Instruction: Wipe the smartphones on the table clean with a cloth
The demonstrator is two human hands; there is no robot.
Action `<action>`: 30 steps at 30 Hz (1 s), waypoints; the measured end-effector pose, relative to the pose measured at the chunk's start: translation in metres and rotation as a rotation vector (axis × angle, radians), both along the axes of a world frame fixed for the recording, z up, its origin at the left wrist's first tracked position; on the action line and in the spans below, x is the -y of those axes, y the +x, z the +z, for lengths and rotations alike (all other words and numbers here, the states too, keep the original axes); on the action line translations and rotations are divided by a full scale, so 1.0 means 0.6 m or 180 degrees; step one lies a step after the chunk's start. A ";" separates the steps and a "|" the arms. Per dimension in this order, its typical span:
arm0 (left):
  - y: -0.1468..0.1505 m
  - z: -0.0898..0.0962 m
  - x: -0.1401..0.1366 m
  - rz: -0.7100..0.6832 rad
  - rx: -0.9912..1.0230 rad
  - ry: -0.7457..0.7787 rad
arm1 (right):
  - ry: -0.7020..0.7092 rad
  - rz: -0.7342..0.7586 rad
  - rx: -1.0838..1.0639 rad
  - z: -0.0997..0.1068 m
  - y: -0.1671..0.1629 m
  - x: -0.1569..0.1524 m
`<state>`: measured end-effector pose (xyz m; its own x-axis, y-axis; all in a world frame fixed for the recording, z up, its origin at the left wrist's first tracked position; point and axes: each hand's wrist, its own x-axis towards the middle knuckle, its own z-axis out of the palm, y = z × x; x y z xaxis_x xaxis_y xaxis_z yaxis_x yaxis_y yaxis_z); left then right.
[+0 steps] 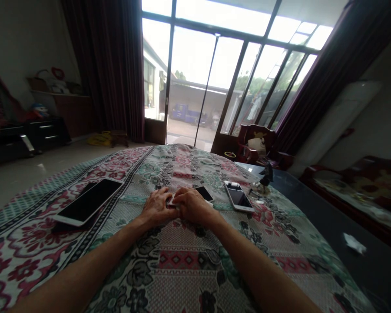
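My left hand (158, 207) and my right hand (193, 205) meet over the middle of the cloth-covered table. Both have curled fingers, closed around a small whitish object (171, 201) that they mostly cover; its kind does not show. Just beyond the right hand lies a phone (204, 194) with a dark screen, partly hidden by that hand. A white-framed phone (239, 197) rests further right, apart from both hands. On the left, a white-edged tablet (90, 202) with a black screen lies on a dark case (94, 218).
A patterned tablecloth (185, 269) covers the bed-like round tabletop. A dark ornament (265, 176) on a clear base stands beyond the right phone. Further right is a dark glossy surface (329, 226) with a crumpled white tissue (354, 243). Wooden chairs and glass doors stand behind.
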<state>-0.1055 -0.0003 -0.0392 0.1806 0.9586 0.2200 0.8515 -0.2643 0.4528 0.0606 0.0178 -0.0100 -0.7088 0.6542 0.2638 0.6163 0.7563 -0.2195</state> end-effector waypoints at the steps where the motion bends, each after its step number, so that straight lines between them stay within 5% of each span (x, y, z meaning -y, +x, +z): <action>1: 0.000 0.000 0.000 0.0000 0.0015 0.0009 | 0.0023 -0.0047 -0.0034 -0.001 0.001 -0.002; 8: -0.002 -0.005 -0.001 0.0022 0.0125 0.0104 | 0.0259 -0.0579 -0.0026 -0.022 -0.003 -0.022; 21: -0.003 0.000 0.002 -0.0090 -0.0153 0.0047 | -0.0350 0.0358 0.0373 0.034 0.046 -0.003; 30: -0.003 -0.006 -0.002 -0.0077 -0.0109 0.0050 | 0.0333 -0.0376 0.0182 -0.014 0.016 -0.023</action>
